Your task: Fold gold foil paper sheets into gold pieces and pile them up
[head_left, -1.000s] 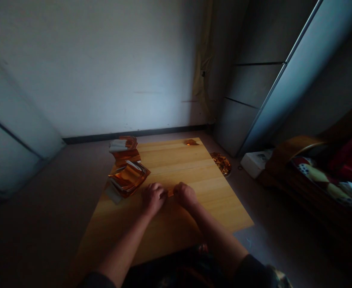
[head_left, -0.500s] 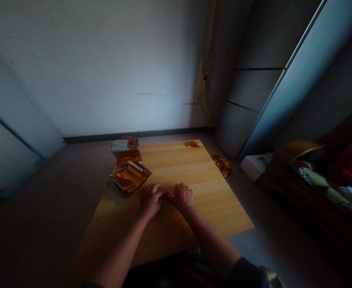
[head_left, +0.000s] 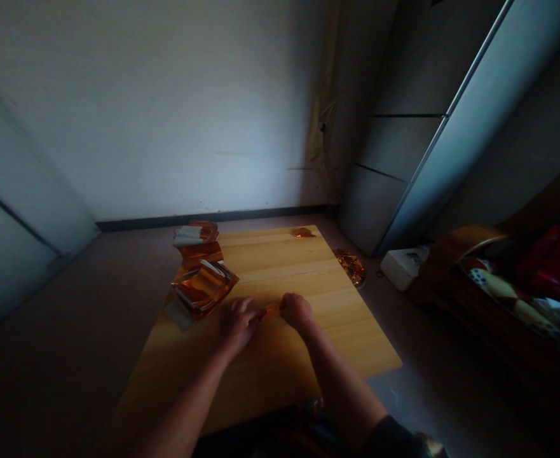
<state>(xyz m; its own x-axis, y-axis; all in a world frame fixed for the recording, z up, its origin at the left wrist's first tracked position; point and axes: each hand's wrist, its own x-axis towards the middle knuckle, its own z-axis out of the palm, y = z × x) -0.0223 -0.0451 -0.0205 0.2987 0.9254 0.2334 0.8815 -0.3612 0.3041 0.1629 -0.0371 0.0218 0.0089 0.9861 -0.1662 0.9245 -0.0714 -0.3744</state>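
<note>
My left hand point(head_left: 236, 321) and my right hand point(head_left: 297, 311) rest close together on a low wooden table point(head_left: 346, 318). Both are closed in a pinch on a small strip of shiny orange foil point(head_left: 271, 310) that spans the gap between them. Just left of my left hand lies a loose stack of orange foil sheets point(head_left: 202, 286). A second stack of orange and white sheets point(head_left: 196, 238) sits behind it at the table's far left corner.
A small folded orange foil piece point(head_left: 303, 233) lies at the table's far edge. A heap of folded foil pieces point(head_left: 351, 265) sits on the floor to the right. A white box point(head_left: 403, 264), a wooden bed frame point(head_left: 456, 254) and grey wardrobe doors point(head_left: 403, 146) stand at right.
My hands have drawn slightly apart, so more of the orange foil strip shows between them. The camera view shifted a little.
</note>
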